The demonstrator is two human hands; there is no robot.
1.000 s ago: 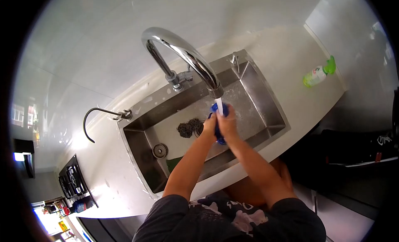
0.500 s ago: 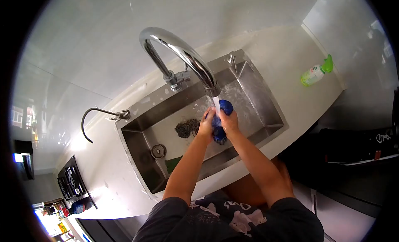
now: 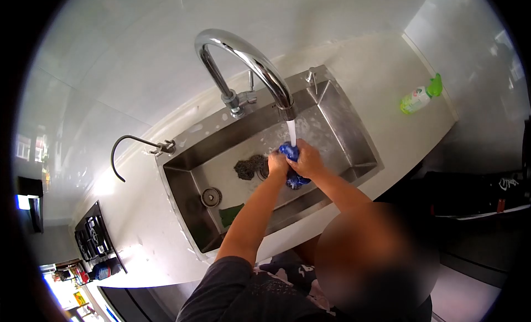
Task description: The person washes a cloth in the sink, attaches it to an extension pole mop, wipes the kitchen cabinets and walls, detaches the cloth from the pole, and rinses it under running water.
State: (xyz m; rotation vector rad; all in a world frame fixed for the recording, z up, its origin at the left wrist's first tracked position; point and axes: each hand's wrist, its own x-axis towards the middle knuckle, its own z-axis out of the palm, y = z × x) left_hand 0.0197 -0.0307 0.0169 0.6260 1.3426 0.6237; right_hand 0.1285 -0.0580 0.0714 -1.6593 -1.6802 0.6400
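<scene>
A bunched, wet blue cloth (image 3: 296, 181) is gripped between both my hands, under the stream from the chrome faucet (image 3: 285, 109). My left hand (image 3: 277, 164) is closed on its left side, and my right hand (image 3: 307, 160) wraps round it from the right. Part of the cloth bulges above the hands, where the water strikes it; another part hangs below. Left of my left hand, a dark, tangled scouring clump (image 3: 246, 169) lies on the floor of the steel sink (image 3: 354, 147). My palms hide the middle of the cloth.
A drain (image 3: 211, 197) and a green pad (image 3: 230, 214) are in the sink's left part. A thin curved spout (image 3: 126, 139) stands left of the basin. On the right of the counter (image 3: 376, 78) is a green-topped spray bottle (image 3: 420, 95). Black racks (image 3: 98, 240) are at far left.
My hands have drawn the cloth slightly lower and squeezed it into a smaller bunch. My right hand has turned more over it. The faucet sits a little farther right in view.
</scene>
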